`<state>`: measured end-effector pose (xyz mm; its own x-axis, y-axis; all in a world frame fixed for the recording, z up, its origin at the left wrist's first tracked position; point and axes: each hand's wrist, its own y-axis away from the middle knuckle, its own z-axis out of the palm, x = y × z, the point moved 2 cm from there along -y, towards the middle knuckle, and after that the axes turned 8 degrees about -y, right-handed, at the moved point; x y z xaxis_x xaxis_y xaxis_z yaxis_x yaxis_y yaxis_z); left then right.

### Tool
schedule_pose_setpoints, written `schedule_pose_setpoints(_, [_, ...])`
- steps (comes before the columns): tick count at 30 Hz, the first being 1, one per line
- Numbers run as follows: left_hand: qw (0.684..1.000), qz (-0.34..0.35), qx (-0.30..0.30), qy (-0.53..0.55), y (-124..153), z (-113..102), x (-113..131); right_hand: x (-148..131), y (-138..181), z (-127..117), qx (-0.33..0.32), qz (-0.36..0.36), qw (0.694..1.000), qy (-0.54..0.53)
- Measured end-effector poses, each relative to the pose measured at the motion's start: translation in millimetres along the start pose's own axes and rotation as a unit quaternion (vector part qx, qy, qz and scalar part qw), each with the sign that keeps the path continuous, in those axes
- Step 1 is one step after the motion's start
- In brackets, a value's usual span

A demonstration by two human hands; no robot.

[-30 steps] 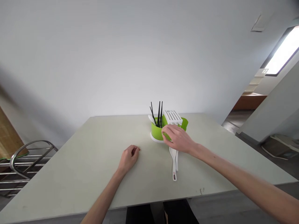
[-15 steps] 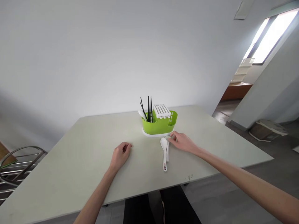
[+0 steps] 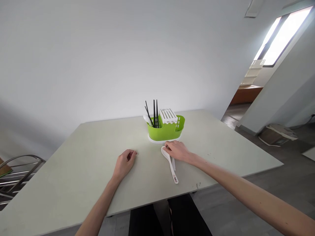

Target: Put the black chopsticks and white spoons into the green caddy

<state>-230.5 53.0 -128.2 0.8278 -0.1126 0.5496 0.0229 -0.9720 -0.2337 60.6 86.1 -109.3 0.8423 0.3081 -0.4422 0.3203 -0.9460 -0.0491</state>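
Observation:
My right hand (image 3: 178, 151) lies on two white spoons (image 3: 170, 163) flat on the pale table (image 3: 81, 164), just in front of a green cutlery caddy (image 3: 167, 131). Its fingers close over the spoons' upper ends beside one bowl, and the handles point toward me. The caddy stands upright and holds black chopsticks (image 3: 154, 114), a white slotted insert (image 3: 168, 115) and another white spoon (image 3: 146, 119). My left hand (image 3: 125, 162) rests on the table left of the spoons, loosely curled and holding nothing.
A metal wire rack (image 3: 17, 165) stands beyond the table's left edge. To the right the floor opens toward a doorway, with a flat box (image 3: 277, 133) on the ground. A white wall rises behind the table's far edge.
My right hand left the caddy's front, came down to the spoons and slid left over them. The front spoon has turned, its bowl now further left. My left hand stayed put.

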Motion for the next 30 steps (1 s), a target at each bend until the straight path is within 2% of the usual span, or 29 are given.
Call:
schedule_pose_setpoints(3, [1.0,0.008,-0.003,0.001,0.6,0.7,-2.0,-19.4,-0.8,-18.7,0.038,-0.066,0.997,-0.025])
schedule_pose_setpoints(7, [1.0,0.015,-0.009,0.0,1.2,1.6,-4.7,-45.3,-9.6,-74.6,0.206,-0.148,0.966,-0.044])
schedule_pose_setpoints(10, [1.0,0.016,-0.008,-0.004,1.4,1.7,-5.9,-59.9,-22.7,-119.8,0.341,-0.167,0.925,0.009])
schedule_pose_setpoints(13, [1.0,0.021,-0.007,-0.007,2.1,1.7,-6.3,-71.0,-37.9,-143.7,0.397,-0.155,0.9,0.085])
schedule_pose_setpoints(16, [1.0,0.027,-0.007,-0.007,3.2,2.0,-6.6,-79.8,-51.4,-137.7,0.364,-0.142,0.905,0.168])
schedule_pose_setpoints(20, [0.999,0.034,-0.008,-0.004,4.0,2.7,-7.2,-87.0,-62.7,-103.2,0.277,-0.148,0.92,0.236])
schedule_pose_setpoints(25, [0.999,0.045,-0.015,-0.003,4.3,2.5,-7.4,-86.9,-68.2,-65.7,0.195,-0.166,0.936,0.243])
schedule_pose_setpoints(30, [0.999,0.051,-0.018,-0.003,5.0,2.9,-6.7,-82.9,-71.2,-51.6,0.165,-0.163,0.946,0.228])
